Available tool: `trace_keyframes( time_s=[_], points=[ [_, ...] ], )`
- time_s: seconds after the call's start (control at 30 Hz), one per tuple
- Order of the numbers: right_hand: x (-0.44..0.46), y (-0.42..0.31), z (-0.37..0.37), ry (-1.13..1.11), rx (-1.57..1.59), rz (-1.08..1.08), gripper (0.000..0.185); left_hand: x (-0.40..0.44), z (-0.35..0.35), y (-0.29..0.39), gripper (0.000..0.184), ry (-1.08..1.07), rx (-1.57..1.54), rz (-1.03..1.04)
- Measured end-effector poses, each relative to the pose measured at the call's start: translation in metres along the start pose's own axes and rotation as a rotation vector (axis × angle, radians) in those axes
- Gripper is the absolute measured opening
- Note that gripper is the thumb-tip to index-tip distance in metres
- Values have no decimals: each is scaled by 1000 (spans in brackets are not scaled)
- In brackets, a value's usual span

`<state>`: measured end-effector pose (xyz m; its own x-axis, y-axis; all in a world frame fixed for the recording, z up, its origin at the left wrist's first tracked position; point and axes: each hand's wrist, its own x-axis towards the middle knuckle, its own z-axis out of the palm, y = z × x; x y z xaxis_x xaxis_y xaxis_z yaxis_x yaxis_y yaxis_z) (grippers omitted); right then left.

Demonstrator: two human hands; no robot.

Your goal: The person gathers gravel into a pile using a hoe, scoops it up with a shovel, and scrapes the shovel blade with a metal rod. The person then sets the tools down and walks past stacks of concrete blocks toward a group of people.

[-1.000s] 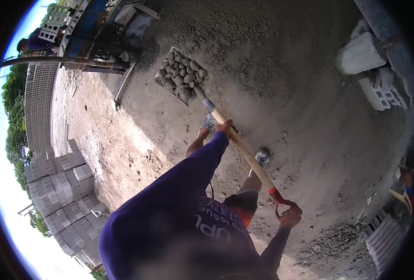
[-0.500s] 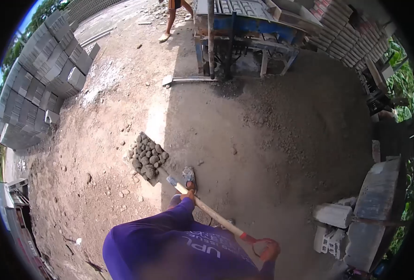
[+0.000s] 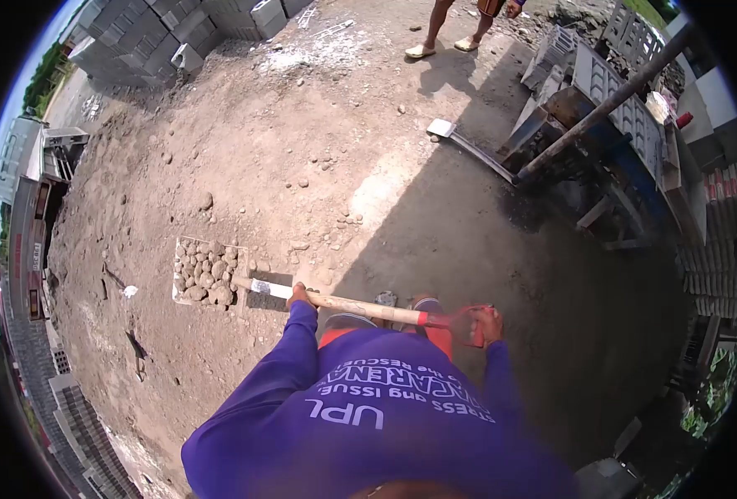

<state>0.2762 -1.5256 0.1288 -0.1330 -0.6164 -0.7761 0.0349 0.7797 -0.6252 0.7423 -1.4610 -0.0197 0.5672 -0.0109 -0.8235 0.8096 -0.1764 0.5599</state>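
Across the front of my body I hold a shovel [image 3: 368,309] roughly level. Its blade is heaped with rounded grey-brown lumps [image 3: 208,271] that look like stones or clods, hiding most of the metal. My left hand [image 3: 299,296] is closed round the wooden shaft close to the blade, by a whitish band. On the red handle at the other end, my right hand [image 3: 490,323] is closed as well. The blade casts a shadow on the dirt beside it, so it appears raised off the ground.
Stacked concrete blocks [image 3: 135,41] stand at the upper left. Another person's legs [image 3: 436,25] show at the top. A metal machine [image 3: 584,125] with a slanting pole [image 3: 609,104] is at the upper right. A truck [image 3: 32,241] is at the left edge. Loose stones dot the dirt.
My view and body have turned to the left, and the loaded shovel has swung with me. The machine now appears farther right. Both hands keep their hold.
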Motion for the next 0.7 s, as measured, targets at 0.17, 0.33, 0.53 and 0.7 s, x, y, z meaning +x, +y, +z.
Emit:
trace_keyframes(
  time_s=[0.17,0.33,0.53,0.7],
  points=[
    [102,-130,62,-165,-335,-41,21,47,23,-2,34,176,-28,-183],
    [201,-253,145,-376,-533,-32,20,71,54,-10,43,81,-237,-362],
    [287,-381,299,-598,-785,-73,27,39,120,40,36,288,-443,-302],
    [332,-439,424,-645,-1025,-110,31,43,159,81,41,429,-515,-229]
  ],
)
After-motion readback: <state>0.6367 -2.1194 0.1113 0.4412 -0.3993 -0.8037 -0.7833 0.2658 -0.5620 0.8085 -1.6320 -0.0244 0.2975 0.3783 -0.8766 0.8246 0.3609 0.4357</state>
